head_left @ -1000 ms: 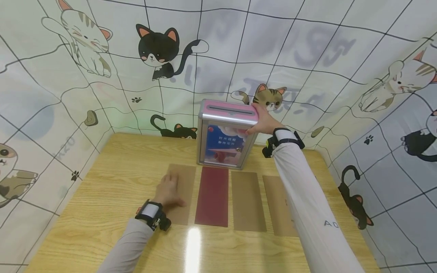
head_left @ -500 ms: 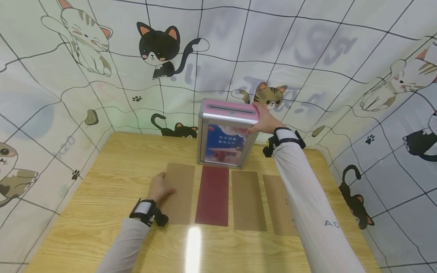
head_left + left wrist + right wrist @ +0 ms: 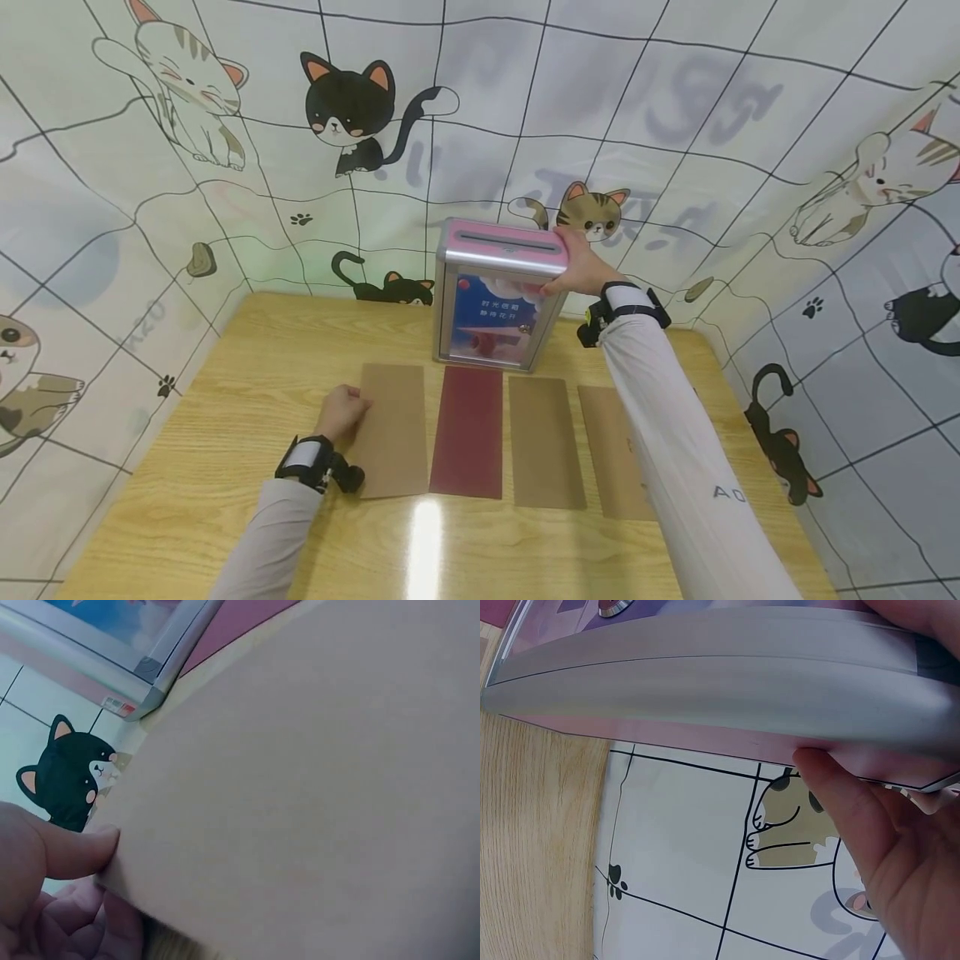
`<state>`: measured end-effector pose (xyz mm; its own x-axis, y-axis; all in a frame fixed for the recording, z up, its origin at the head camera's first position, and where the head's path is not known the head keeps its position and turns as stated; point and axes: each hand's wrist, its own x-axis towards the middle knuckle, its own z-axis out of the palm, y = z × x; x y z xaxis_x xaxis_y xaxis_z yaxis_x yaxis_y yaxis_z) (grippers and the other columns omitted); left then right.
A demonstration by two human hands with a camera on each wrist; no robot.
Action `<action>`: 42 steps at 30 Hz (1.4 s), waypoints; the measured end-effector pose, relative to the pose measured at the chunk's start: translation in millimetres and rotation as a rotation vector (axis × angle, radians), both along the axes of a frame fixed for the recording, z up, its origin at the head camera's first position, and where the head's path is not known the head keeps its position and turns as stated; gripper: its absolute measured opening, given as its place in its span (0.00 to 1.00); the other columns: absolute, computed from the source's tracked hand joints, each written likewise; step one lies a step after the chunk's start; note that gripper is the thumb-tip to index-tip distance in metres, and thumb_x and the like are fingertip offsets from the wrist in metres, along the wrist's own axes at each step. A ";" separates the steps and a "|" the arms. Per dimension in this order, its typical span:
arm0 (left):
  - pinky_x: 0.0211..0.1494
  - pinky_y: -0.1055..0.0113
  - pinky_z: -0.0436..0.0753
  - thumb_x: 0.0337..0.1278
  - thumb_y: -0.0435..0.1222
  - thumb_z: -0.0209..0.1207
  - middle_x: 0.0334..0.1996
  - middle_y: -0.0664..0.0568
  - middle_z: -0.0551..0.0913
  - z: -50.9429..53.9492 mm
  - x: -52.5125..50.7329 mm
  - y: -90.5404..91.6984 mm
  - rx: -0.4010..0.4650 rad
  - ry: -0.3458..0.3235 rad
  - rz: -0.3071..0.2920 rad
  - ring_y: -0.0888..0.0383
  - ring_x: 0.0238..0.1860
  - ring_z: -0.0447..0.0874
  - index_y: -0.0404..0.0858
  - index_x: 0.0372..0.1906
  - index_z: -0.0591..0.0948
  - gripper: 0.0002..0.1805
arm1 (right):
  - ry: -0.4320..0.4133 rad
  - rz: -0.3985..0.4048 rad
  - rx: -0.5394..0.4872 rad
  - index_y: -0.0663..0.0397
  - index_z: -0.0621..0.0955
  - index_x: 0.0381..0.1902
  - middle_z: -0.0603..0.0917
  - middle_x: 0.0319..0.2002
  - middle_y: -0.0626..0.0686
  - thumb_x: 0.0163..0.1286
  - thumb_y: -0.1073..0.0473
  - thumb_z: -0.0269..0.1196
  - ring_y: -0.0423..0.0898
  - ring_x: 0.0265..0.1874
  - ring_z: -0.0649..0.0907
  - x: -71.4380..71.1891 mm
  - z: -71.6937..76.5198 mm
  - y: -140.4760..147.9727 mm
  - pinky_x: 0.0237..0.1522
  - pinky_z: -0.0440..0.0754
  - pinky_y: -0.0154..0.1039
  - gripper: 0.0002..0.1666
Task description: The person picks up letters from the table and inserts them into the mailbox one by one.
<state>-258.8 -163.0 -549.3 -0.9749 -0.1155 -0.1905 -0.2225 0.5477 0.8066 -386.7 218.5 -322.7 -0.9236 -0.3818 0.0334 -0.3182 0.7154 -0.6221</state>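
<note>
My left hand (image 3: 342,412) pinches the left edge of the leftmost brown kraft envelope (image 3: 393,432). In the left wrist view the thumb of my left hand (image 3: 49,862) lies on top of the envelope's corner (image 3: 285,780), fingers curled beneath; that corner stands off the table. An upright letter box (image 3: 491,310), silver-framed with a pink slotted top and a clear front, stands at the back. My right hand (image 3: 587,265) grips its upper right corner, thumb on the front. In the right wrist view the fingers of my right hand (image 3: 889,847) reach around the silver edge of the box (image 3: 705,694).
A dark red envelope (image 3: 467,433), a brown one (image 3: 546,442) and another brown envelope (image 3: 611,450), partly hidden by my right sleeve (image 3: 690,458), lie in a row before the box. The wooden table (image 3: 217,442) meets a cat-patterned cloth backdrop (image 3: 480,92).
My left hand slid left off the leftmost envelope's face to its left edge and now pinches it; the envelope shifted slightly left. My right hand and the letter box stayed put.
</note>
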 end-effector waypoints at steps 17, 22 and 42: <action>0.19 0.71 0.61 0.51 0.32 0.54 0.10 0.59 0.61 25.0 -2.3 -2.4 0.142 -0.060 -0.057 0.63 0.14 0.59 0.40 0.10 0.64 0.18 | -0.025 -0.013 0.002 0.58 0.48 0.69 0.54 0.62 0.64 0.37 0.63 0.72 0.58 0.57 0.59 0.1 1.5 1.0 0.59 0.61 0.56 0.64; 0.19 0.71 0.63 0.52 0.31 0.52 0.10 0.58 0.61 30.4 -0.3 2.0 0.251 -0.098 -0.068 0.63 0.14 0.60 0.43 0.11 0.62 0.19 | -0.024 -0.007 0.002 0.58 0.48 0.68 0.55 0.62 0.64 0.37 0.63 0.72 0.59 0.56 0.60 -0.5 1.2 1.0 0.58 0.62 0.56 0.64; 0.26 0.74 0.71 0.51 0.30 0.54 0.15 0.59 0.66 42.8 10.9 44.2 0.504 -0.176 -0.174 0.64 0.17 0.65 0.42 0.14 0.65 0.16 | -0.013 -0.010 0.016 0.58 0.49 0.68 0.54 0.61 0.64 0.38 0.63 0.72 0.58 0.56 0.59 0.2 0.4 0.5 0.59 0.61 0.56 0.63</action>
